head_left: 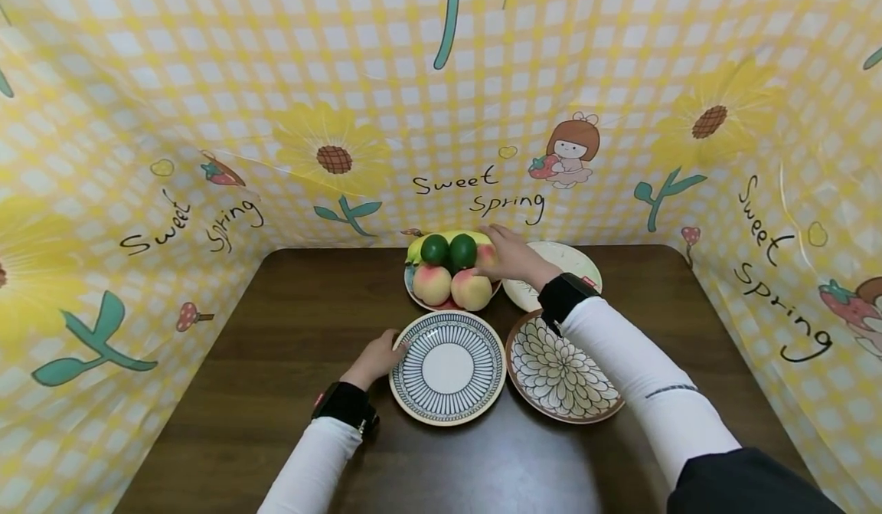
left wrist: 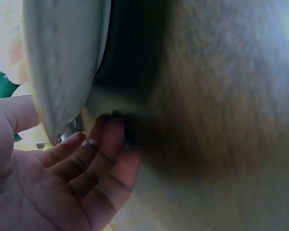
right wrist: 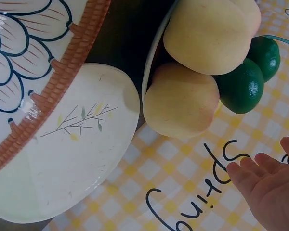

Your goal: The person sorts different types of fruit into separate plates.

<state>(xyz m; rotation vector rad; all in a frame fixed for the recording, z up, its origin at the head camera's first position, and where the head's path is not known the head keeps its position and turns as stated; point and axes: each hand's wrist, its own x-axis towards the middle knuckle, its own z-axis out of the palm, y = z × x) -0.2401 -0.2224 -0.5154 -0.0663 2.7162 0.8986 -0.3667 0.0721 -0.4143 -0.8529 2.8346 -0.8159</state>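
My left hand (head_left: 380,358) is at the left rim of a white plate with dark radiating lines (head_left: 448,368). In the left wrist view, its thumb lies along the raised rim of that plate (left wrist: 67,57) and the fingers curl below it. My right hand (head_left: 513,255) reaches over the right side of a fruit plate (head_left: 412,293), beside a peach (head_left: 486,257). In the right wrist view, its fingers are extended, with a gap to the nearest peach (right wrist: 180,100). Two more peaches, two green limes (head_left: 463,253) and yellow bananas (head_left: 413,250) fill that plate.
Right of the lined plate lies a brown-rimmed plate with a petal pattern (head_left: 561,368). Behind it is a pale plate with a twig design (head_left: 575,257), partly under my right wrist. Yellow checked cloth (head_left: 386,70) rises behind and beside the brown wooden table (head_left: 276,391).
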